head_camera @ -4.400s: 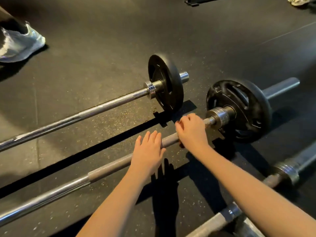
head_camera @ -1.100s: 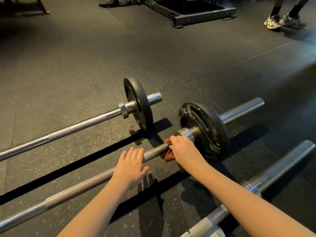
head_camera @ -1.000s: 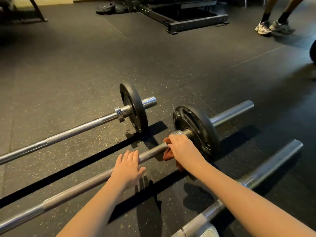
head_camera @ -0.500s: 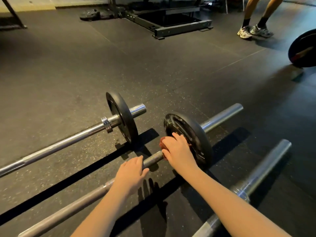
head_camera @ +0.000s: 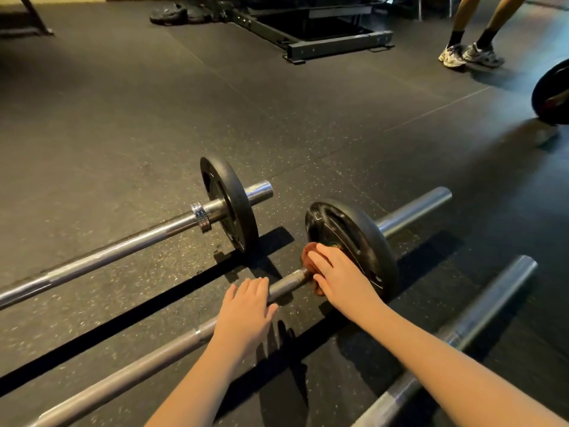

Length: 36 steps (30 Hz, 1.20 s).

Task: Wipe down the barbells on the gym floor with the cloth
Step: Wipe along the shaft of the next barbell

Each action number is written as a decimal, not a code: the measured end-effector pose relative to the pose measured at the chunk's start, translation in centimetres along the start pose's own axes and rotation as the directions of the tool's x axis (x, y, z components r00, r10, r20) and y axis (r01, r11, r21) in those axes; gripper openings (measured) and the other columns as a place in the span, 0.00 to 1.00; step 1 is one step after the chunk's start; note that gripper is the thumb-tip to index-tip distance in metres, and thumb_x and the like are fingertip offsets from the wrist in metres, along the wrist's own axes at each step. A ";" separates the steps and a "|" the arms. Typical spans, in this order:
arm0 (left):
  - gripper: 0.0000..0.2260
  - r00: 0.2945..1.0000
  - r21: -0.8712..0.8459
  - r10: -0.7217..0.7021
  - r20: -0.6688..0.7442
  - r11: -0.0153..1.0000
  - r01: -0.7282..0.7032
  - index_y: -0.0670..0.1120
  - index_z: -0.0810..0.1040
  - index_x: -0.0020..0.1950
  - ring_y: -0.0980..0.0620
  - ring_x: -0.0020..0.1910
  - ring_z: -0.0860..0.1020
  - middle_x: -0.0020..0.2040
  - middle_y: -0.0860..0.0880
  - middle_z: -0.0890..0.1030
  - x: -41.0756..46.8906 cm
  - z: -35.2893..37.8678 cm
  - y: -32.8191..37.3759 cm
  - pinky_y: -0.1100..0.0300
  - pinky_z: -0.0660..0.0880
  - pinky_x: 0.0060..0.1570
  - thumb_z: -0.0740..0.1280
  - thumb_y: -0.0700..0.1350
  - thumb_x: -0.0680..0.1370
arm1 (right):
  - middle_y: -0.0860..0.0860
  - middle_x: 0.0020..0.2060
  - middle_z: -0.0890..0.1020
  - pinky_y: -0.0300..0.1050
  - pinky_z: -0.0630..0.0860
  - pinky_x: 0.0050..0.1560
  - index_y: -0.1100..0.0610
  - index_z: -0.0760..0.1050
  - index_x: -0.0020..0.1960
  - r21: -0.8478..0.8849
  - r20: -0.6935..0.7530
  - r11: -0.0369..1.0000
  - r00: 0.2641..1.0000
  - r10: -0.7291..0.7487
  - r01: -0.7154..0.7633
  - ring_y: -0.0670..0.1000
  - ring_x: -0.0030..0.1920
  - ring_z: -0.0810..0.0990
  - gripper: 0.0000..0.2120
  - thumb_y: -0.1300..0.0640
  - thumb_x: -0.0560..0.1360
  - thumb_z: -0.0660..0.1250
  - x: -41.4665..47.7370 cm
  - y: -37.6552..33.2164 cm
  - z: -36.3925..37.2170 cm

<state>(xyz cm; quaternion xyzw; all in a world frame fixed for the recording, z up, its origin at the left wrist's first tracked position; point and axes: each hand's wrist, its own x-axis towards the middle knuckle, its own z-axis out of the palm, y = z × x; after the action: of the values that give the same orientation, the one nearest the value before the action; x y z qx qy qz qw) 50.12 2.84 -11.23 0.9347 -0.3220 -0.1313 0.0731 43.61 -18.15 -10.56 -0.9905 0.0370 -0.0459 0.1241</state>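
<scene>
Three barbells lie side by side on the dark rubber floor. The middle barbell (head_camera: 147, 368) carries a black plate (head_camera: 360, 241). My right hand (head_camera: 338, 278) presses a reddish-brown cloth (head_camera: 309, 254) against the inner face of that plate, right where the bar's collar meets it. The cloth is mostly hidden under my fingers. My left hand (head_camera: 246, 309) rests flat on the middle bar's shaft, fingers straight, just left of the cloth. The far barbell (head_camera: 107, 257) has its own black plate (head_camera: 229, 204). The near barbell (head_camera: 480, 315) shows a bare sleeve.
A person's legs and white sneakers (head_camera: 471, 55) stand at the back right. A black rack base (head_camera: 335, 41) lies at the back centre. Another plate (head_camera: 552, 94) sits at the right edge, and a plate pile (head_camera: 172, 15) at the back.
My right hand slid the cloth rightward along the middle bar, from the shaft onto the collar and plate face. My left hand followed a little. The view tilted up, showing more of the room.
</scene>
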 end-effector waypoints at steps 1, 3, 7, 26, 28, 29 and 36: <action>0.25 1.000 -0.003 -0.001 -0.001 1.000 0.001 0.49 0.56 0.77 0.52 0.74 0.59 0.75 0.51 0.63 0.0 -0.1 0.0 0.52 0.52 0.75 0.53 0.56 0.82 | 0.52 0.68 0.71 0.47 0.69 0.67 0.54 0.66 0.72 -0.043 -0.006 0.999 1.000 -0.029 0.029 0.52 0.65 0.71 0.20 0.53 0.80 0.61 1.1 -0.3 -0.2; 0.25 1.000 -0.002 -0.003 0.005 1.000 0.003 0.48 0.56 0.77 0.52 0.74 0.59 0.75 0.51 0.63 0.1 -0.2 -0.1 0.52 0.53 0.75 0.54 0.56 0.82 | 0.51 0.60 0.75 0.45 0.73 0.57 0.54 0.69 0.66 -0.145 0.030 0.988 0.998 -0.050 0.053 0.50 0.56 0.74 0.15 0.51 0.81 0.58 3.6 -1.4 -0.7; 0.26 0.999 -0.007 -0.017 0.036 1.000 0.017 0.48 0.55 0.77 0.51 0.75 0.58 0.76 0.51 0.61 0.1 -0.4 -0.4 0.51 0.53 0.75 0.55 0.56 0.82 | 0.52 0.58 0.74 0.44 0.72 0.53 0.53 0.67 0.64 -0.163 0.045 0.984 0.996 0.080 -0.071 0.51 0.54 0.72 0.14 0.49 0.81 0.58 4.7 -2.6 -0.6; 0.30 0.959 0.158 -0.125 0.253 0.984 0.087 0.48 0.51 0.79 0.47 0.77 0.53 0.77 0.49 0.59 -0.8 -2.8 1.5 0.47 0.48 0.75 0.55 0.59 0.81 | 0.53 0.55 0.76 0.46 0.76 0.53 0.55 0.69 0.62 -0.060 0.246 0.996 0.968 -0.049 0.066 0.52 0.53 0.76 0.12 0.52 0.81 0.60 -1.6 -2.4 -10.2; 0.28 0.959 0.193 -0.117 0.260 0.979 0.067 0.48 0.57 0.77 0.47 0.76 0.57 0.75 0.49 0.63 -1.0 -4.1 2.2 0.48 0.51 0.74 0.56 0.58 0.81 | 0.53 0.54 0.77 0.45 0.75 0.51 0.56 0.69 0.62 -0.044 0.246 0.998 0.968 -0.041 0.054 0.52 0.53 0.77 0.12 0.53 0.81 0.61 -1.0 -2.6 -11.0; 0.26 0.956 0.218 -0.111 0.273 0.975 0.051 0.49 0.59 0.76 0.48 0.75 0.59 0.74 0.49 0.65 -1.2 -4.8 2.5 0.48 0.52 0.73 0.56 0.58 0.81 | 0.54 0.53 0.77 0.46 0.75 0.51 0.56 0.69 0.62 -0.038 0.241 0.998 0.970 -0.032 0.042 0.53 0.53 0.77 0.12 0.53 0.81 0.61 -0.7 -2.6 -11.2; 0.24 0.940 0.303 -0.071 0.335 0.952 -0.036 0.52 0.62 0.75 0.49 0.69 0.67 0.70 0.50 0.70 -2.4 -8.9 3.4 0.50 0.60 0.71 0.58 0.57 0.80 | 0.54 0.52 0.76 0.51 0.77 0.54 0.55 0.70 0.61 -0.024 0.246 1.000 0.969 0.010 -0.004 0.54 0.52 0.77 0.11 0.53 0.81 0.60 -2.1 -2.8 -11.3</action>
<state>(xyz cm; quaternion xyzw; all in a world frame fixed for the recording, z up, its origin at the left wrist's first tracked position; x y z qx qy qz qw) 48.89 2.13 -1.52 0.9005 -0.3378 -0.2409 -0.1300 40.61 -18.02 0.86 -0.9898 0.0254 0.0784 0.1166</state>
